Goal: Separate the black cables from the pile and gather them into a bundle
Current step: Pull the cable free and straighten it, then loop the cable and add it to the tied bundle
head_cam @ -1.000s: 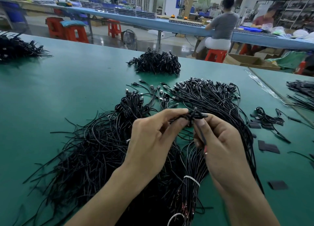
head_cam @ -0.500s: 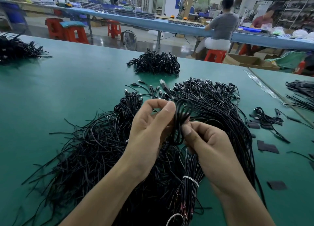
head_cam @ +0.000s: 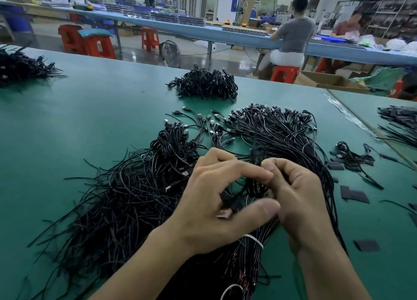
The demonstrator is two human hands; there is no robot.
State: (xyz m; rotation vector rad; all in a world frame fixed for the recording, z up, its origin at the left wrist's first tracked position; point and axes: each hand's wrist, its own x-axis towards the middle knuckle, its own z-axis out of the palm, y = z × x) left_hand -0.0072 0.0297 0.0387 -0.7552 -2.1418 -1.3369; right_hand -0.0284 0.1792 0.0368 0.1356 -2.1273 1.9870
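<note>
A big loose pile of black cables (head_cam: 126,198) with plug ends covers the green table (head_cam: 79,123) in front of me. Over it, my left hand (head_cam: 216,200) and my right hand (head_cam: 295,193) meet around one small coiled black cable (head_cam: 256,164). The left index finger and thumb curl round the coil's lower part, and its metal plug (head_cam: 224,214) pokes out by the thumb. My right fingers pinch the coil's upper loop. A white tie (head_cam: 255,240) binds a thick bunch of cables under my wrists.
A heap of coiled cables (head_cam: 205,83) lies farther back. More cable heaps sit at the far left (head_cam: 20,67) and far right (head_cam: 399,123). Black strips (head_cam: 354,196) and a few coiled cables (head_cam: 352,157) lie to the right. People sit at a blue bench (head_cam: 225,35) behind.
The cable went from a stretched bunch at my fingertips to a loop, and is now a tighter coil. Both hands have dropped lower and closed round it.
</note>
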